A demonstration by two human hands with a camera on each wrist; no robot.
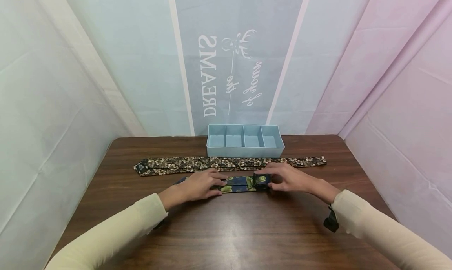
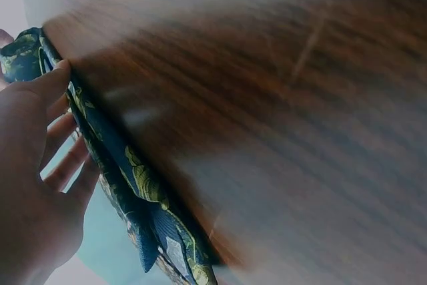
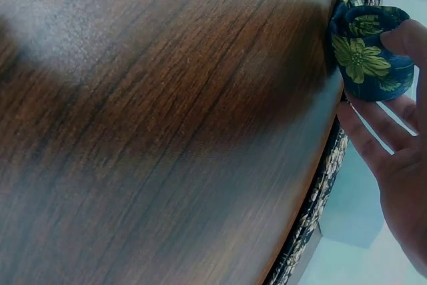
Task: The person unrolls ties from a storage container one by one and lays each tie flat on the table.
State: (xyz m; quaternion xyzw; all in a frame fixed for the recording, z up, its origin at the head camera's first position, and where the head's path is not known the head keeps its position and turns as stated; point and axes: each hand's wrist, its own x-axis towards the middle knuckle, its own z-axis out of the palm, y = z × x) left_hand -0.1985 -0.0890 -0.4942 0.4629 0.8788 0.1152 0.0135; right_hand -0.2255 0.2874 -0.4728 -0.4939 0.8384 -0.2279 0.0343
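Note:
A navy necktie (image 1: 238,187) with yellow-green flowers lies across the table, its right end wound into a roll (image 3: 363,65). My right hand (image 1: 291,177) grips this roll, the thumb on the near side and the fingers round the far side. Farther left, my left hand (image 1: 199,185) holds the flat part, with its thumb at the near edge and its fingers along the far edge. In the left wrist view the tie's loose end (image 2: 177,238) runs out past the hand. Behind both hands a dark necktie with cream flowers (image 1: 187,164) lies stretched out flat.
A light blue box (image 1: 243,152) with several compartments stands at the back of the brown wooden table (image 1: 226,230), behind the cream-flowered tie. Pale fabric hangs round the table's back and sides, with mirrored lettering (image 1: 209,75) on the back panel.

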